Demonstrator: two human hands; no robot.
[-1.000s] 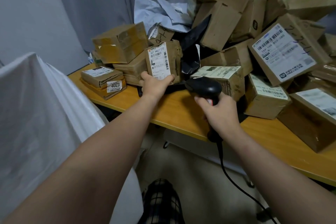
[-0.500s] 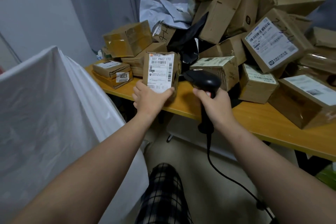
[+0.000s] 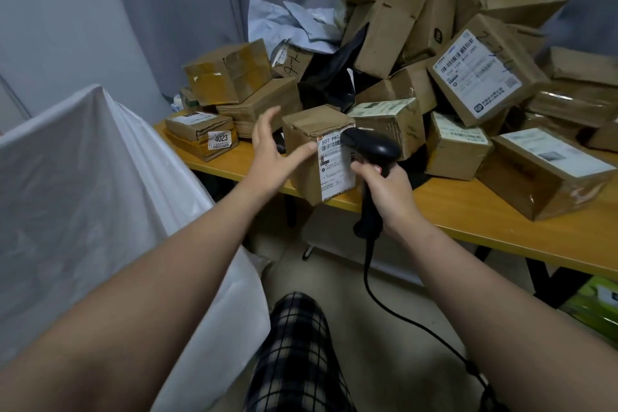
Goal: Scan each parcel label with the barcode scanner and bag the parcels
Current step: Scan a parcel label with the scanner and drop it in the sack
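Observation:
A small brown parcel (image 3: 302, 157) with a white label (image 3: 334, 167) stands at the front edge of the wooden table (image 3: 501, 227), overhanging it a little. My left hand (image 3: 271, 157) is spread beside the parcel's left face, thumb against the cardboard, fingers straight and apart. My right hand (image 3: 384, 191) grips the handle of the black barcode scanner (image 3: 374, 147). The scanner's head sits right at the label's upper right corner and hides part of it. A large white bag (image 3: 83, 194) stands open-topped at my left.
A tall heap of labelled cardboard boxes (image 3: 481, 73) and grey mailers (image 3: 287, 27) fills the table behind. A flat box marked 4023 (image 3: 204, 134) lies at the table's left end. The scanner cable (image 3: 384, 304) hangs to the floor beside my plaid-clad leg (image 3: 294, 351).
The parcel has turned so its label faces right, toward the scanner. My left hand has released its grip and spread open. The scanner has moved in against the label.

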